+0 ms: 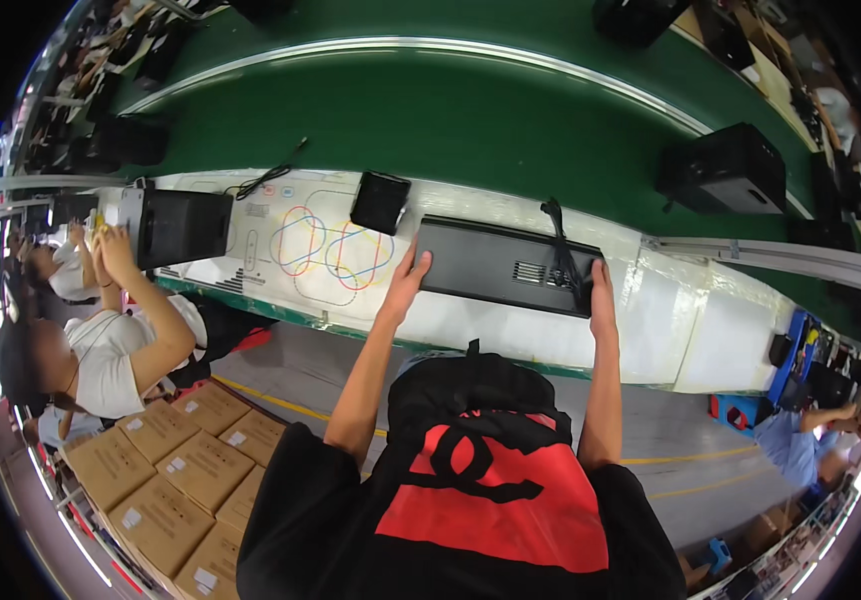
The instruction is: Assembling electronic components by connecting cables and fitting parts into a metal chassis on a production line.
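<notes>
A long black box-shaped device with a slotted vent is held level between my two hands, above the white bench top. My left hand presses against its left end, the thumb showing along the side. Round the right end closes my right hand, its fingers partly hidden. A black cable lies across the device near that end, its plug reaching past the far edge. Just beyond my left hand, a small black square object rests on the bench.
Coloured loop drawings mark the white bench top. A coiled cord lies farther left, near a black case where a co-worker works. A green conveyor belt carries a black box at right. Cardboard cartons stand lower left.
</notes>
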Demonstrator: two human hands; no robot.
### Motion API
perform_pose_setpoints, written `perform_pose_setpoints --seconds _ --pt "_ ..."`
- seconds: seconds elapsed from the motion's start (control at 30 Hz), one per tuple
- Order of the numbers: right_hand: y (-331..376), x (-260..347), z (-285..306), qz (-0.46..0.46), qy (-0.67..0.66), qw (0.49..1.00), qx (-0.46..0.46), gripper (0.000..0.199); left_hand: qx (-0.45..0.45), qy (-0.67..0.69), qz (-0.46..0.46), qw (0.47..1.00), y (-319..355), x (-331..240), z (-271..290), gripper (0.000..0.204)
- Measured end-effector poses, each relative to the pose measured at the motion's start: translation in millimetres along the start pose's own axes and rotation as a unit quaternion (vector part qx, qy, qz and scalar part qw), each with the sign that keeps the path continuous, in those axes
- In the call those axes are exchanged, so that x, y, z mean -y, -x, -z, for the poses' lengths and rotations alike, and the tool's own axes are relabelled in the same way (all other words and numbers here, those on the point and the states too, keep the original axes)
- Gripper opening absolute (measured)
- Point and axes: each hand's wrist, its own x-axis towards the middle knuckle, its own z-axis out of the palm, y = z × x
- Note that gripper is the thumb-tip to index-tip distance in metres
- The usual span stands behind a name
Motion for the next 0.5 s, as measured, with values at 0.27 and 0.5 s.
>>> perform_pose_setpoints --seconds 0.27,0.5 --pt "14 -41 9 0.007 -0.055 0.993 -0.104 0.059 0.01 0.014 0.085 0.996 -34 -20 28 0.056" --pt "50 -94 22 0.008 -0.059 0.976 -0.208 0.05 -0.303 -0.422 -0.179 0.835 -156 30 98 0.047"
